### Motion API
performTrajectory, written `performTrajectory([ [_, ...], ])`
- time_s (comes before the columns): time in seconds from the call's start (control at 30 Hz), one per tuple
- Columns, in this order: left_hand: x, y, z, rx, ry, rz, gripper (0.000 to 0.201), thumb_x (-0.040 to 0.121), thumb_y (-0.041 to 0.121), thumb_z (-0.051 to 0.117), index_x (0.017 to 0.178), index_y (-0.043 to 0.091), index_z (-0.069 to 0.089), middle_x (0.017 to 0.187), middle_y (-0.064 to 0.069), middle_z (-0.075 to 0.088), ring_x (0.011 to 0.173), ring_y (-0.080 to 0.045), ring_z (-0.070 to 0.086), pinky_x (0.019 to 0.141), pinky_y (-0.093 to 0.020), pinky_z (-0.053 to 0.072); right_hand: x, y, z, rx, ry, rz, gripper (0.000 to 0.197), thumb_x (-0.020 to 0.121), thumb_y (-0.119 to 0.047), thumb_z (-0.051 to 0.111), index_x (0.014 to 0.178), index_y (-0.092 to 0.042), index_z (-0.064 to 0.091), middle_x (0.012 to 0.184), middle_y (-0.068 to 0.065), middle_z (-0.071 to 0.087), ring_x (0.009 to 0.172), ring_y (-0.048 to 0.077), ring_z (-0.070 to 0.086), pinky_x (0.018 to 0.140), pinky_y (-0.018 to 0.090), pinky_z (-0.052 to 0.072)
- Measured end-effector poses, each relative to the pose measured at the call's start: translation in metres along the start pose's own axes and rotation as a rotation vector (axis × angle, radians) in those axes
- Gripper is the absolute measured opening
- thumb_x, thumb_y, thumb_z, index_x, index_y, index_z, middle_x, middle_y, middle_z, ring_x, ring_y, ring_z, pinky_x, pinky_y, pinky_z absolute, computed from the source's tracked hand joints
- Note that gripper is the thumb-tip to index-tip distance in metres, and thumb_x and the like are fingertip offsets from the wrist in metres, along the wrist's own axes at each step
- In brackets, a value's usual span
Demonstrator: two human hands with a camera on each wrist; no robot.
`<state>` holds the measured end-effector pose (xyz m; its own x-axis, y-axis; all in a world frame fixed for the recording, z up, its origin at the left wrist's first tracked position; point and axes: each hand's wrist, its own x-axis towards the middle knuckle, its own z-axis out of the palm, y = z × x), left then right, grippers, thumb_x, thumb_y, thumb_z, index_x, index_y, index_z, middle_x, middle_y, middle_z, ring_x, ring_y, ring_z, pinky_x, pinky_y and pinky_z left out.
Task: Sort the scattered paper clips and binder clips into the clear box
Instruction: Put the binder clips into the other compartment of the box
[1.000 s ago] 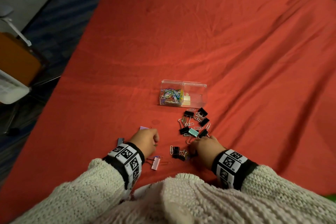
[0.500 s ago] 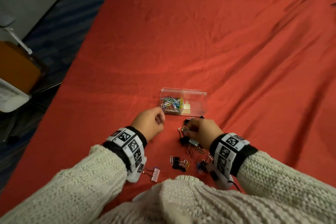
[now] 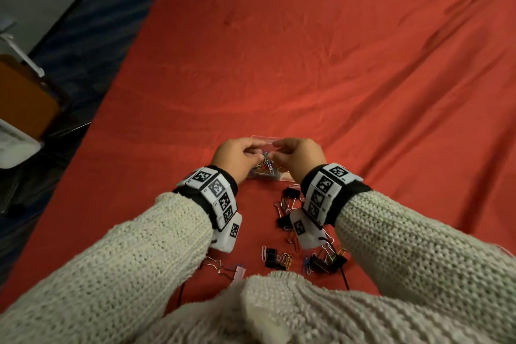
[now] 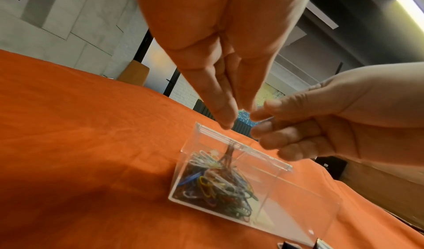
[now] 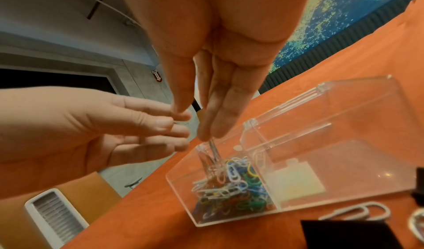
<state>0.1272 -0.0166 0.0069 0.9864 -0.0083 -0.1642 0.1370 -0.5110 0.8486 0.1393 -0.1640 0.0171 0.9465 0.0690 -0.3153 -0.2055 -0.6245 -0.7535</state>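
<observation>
Both my hands have come up from the scattered clips point(image 3: 289, 213) to hover over the box point(image 5: 298, 171). Right hand point(image 5: 213, 68) pinches a paper clip point(image 5: 214, 151) above the full side; left hand point(image 4: 215, 57) is relaxed, empty. Released off-line, the clip could land in the wrong compartment.

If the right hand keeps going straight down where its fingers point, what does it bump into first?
Probably the pile of colored paper clips in the clear box, in its left compartment. The right hand points down just above it, clips dangling from its fingertips. Depth is hard to judge.
</observation>
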Motion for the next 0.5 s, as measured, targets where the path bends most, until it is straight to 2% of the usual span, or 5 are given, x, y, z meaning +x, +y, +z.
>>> performTrajectory([
  [0.1, -0.003, -0.008, -0.004, 0.066, 0.01, 0.013, 0.024, 0.082, 0.01, 0.067, 0.104, 0.017, 0.071, 0.086, 0.007, 0.066, 0.077, -0.006, 0.06, 0.062, 0.002, 0.041, -0.005, 0.008, -0.001, -0.012, -0.04, -0.015, 0.035, 0.079, -0.024, 0.071, 0.113, -0.016, 0.065, 0.099, 0.008, 0.073, 0.086, 0.023, 0.07, 0.088, 0.039, 0.055],
  [0.2, -0.011, -0.017, -0.008, 0.048, 0.005, -0.052, 0.014, 0.081, 0.01, 0.066, 0.089, 0.02, 0.072, 0.072, 0.003, 0.067, 0.063, -0.015, 0.064, 0.066, -0.027, 0.056, -0.015, 0.019, -0.002, -0.198, -0.087, -0.064, 0.019, 0.081, -0.022, 0.067, 0.101, -0.023, 0.068, 0.092, 0.002, 0.074, 0.078, 0.018, 0.068, 0.082, 0.031, 0.055],
  [0.27, -0.019, -0.024, -0.013, 0.126, -0.03, -0.053, 0.013, 0.081, 0.011, 0.067, 0.087, 0.02, 0.072, 0.075, 0.001, 0.069, 0.063, -0.012, 0.06, 0.068, -0.028, 0.053, -0.025, 0.023, -0.005, -0.395, -0.225, -0.124, 0.021, 0.085, -0.016, 0.061, 0.103, -0.024, 0.067, 0.101, 0.0, 0.073, 0.083, 0.014, 0.066, 0.081, 0.024, 0.051],
  [0.37, -0.035, -0.038, -0.024, 0.435, -0.237, -0.037, 0.02, 0.077, 0.012, 0.07, 0.095, 0.021, 0.071, 0.095, 0.003, 0.06, 0.089, -0.013, 0.059, 0.078, -0.019, 0.039, -0.038, 0.033, -0.007, -0.653, -0.464, -0.191, 0.032, 0.087, -0.009, 0.054, 0.113, -0.026, 0.064, 0.12, -0.001, 0.063, 0.106, 0.017, 0.061, 0.094, 0.026, 0.046],
  [0.5, -0.056, -0.061, -0.029, 0.71, -0.504, -0.188, 0.051, 0.062, 0.012, 0.081, 0.107, 0.028, 0.062, 0.106, 0.003, 0.046, 0.104, -0.018, 0.052, 0.09, -0.029, 0.046, -0.055, 0.057, -0.006, -0.736, -0.578, -0.249, 0.044, 0.087, -0.006, 0.051, 0.122, -0.031, 0.055, 0.134, 0.0, 0.043, 0.118, 0.022, 0.051, 0.095, 0.027, 0.04],
])
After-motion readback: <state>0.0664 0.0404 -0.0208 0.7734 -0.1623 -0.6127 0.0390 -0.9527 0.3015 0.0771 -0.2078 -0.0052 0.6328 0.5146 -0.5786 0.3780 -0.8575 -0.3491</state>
